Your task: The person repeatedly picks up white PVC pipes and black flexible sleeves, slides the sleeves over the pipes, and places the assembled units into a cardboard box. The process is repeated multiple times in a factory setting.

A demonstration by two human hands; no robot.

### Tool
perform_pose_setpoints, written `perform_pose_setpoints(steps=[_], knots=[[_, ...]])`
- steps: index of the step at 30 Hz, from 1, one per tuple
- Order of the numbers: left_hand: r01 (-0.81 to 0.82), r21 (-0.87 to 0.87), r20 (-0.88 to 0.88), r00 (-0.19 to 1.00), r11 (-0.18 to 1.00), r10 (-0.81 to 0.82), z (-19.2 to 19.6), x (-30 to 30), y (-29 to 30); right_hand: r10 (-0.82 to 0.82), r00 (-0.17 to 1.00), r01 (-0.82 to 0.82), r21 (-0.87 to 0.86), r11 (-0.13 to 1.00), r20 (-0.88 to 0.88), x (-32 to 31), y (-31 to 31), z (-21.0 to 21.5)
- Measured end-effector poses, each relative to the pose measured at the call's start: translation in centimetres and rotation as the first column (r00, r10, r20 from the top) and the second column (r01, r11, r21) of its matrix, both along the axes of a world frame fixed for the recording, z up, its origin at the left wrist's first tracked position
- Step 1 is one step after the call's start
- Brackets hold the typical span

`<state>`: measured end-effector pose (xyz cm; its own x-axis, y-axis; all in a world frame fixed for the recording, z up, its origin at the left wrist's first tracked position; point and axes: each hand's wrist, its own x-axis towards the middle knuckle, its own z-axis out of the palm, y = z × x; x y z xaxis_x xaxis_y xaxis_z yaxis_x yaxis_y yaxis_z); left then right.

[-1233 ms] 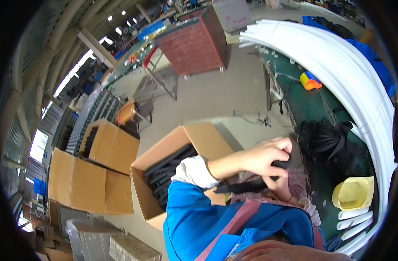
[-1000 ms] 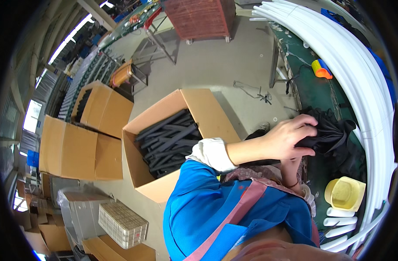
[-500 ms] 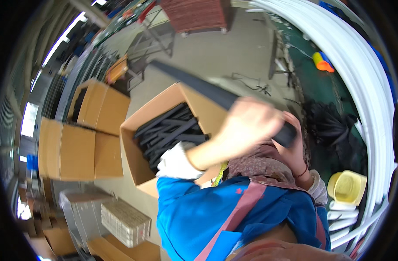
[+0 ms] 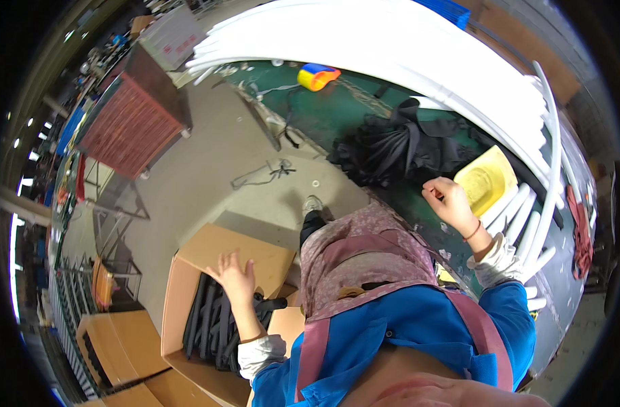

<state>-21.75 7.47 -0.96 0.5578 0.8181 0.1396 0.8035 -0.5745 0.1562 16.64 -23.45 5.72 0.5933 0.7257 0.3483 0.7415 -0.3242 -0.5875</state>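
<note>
Two empty hands: left hand [image 4: 236, 275] spread over boxed black strips [image 4: 211, 325], right hand [image 4: 447, 201] half-curled beside black pile [image 4: 398, 149]

Bright even daylight, soft shadows, strong fisheye bending, black rim, mostly sharp

2 hands [image 4: 236, 277], 1 open cardboard box [image 4: 188, 285], 1 yellow tray [image 4: 486, 180], 1 black fabric pile [image 4: 398, 149].
</note>
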Motion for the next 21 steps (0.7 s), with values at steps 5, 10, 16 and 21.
perform_pose_setpoints(steps=[5,10,16,21], knots=[[0.384,-0.061,0.103,0.921,0.921,-0.377,0.3,10.9,-2.8,-0.164,0.985,0.161,-0.051,0.986,-0.053,5.0,-1.7,-2.2],[0.678,-0.161,0.245,0.731,0.717,-0.636,0.4,19.4,-6.7,-0.146,0.988,0.148,-0.036,0.988,0.054,11.4,1.4,-4.0],[0.782,-0.056,0.203,0.618,0.621,-0.760,-0.6,25.8,-10.5,-0.370,0.891,0.414,-0.133,0.901,0.264,20.8,8.1,-8.3],[0.838,-0.021,0.199,0.538,0.545,-0.820,-3.5,30.7,-11.8,-0.444,0.895,0.447,-0.074,0.892,0.046,23.4,9.8,-10.6]])
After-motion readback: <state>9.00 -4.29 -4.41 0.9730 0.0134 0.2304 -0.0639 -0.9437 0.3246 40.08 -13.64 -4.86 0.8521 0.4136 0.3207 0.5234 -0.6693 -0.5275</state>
